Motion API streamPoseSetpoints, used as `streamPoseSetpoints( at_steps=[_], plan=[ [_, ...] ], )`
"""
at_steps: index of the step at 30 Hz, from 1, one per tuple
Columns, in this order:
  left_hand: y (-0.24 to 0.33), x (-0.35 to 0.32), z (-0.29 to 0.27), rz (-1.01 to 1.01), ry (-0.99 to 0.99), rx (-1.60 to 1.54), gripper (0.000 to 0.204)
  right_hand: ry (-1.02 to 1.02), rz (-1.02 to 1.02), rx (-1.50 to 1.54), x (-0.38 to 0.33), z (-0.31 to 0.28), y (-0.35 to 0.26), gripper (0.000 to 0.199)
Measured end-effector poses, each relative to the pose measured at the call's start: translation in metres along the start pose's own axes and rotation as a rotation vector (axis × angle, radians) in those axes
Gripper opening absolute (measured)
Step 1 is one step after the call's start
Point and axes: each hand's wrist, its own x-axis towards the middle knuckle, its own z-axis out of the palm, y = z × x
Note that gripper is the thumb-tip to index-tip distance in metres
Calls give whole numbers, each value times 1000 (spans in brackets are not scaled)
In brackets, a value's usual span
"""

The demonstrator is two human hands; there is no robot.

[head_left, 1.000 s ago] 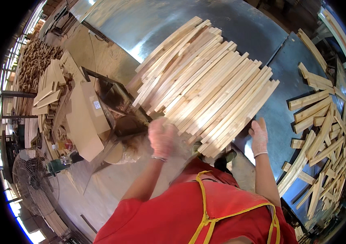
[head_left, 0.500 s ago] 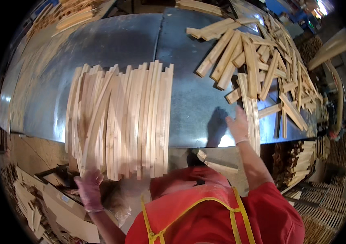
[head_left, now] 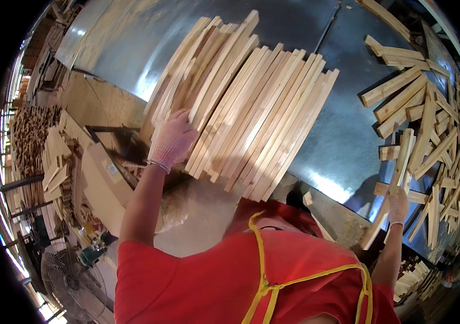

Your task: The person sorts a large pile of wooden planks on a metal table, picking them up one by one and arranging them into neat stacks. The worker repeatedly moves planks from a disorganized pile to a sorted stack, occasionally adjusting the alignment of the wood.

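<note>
A row of pale wooden strips [head_left: 262, 119] lies side by side on the metal table, their ends uneven. My left hand [head_left: 176, 137], in a light glove, is closed at the near end of one strip [head_left: 222, 70] in the row's left part; that strip juts out beyond the others at the far end. On the right, my gloved right hand [head_left: 398, 206] is closed around long wooden strips [head_left: 404, 156] at the edge of a loose heap. Its palm and part of its fingers are hidden. The near end of a held strip sticks out past the table's edge.
A jumbled heap of wooden pieces [head_left: 446, 140] covers the table's right side. The dark metal tabletop [head_left: 343, 102] has a seam across it. Cardboard [head_left: 103, 175], stacked wood [head_left: 35, 129] and a caged fan [head_left: 73, 275] stand at the left.
My view has turned, so the row appears tilted. My left hand has come up from below the row onto a strip; my right hand, formerly open beside the right strips, has closed on them.
</note>
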Motion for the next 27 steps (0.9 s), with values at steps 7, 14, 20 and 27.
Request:
streamPoseSetpoints(
  at_steps=[7,14,20,27],
  plan=[
    [-102,-50,31,-6,505,601,64,-304,121,820,-56,77,-205,37],
    [-88,-170,106,-253,327,-230,45,-573,-51,1049,-57,174,-304,66],
    [-47,-124,175,-776,297,-1904,43,-338,146,1124,-54,200,-301,78],
    [7,-178,156,-324,-834,-902,44,-427,85,1073,-10,129,-297,83]
  ],
)
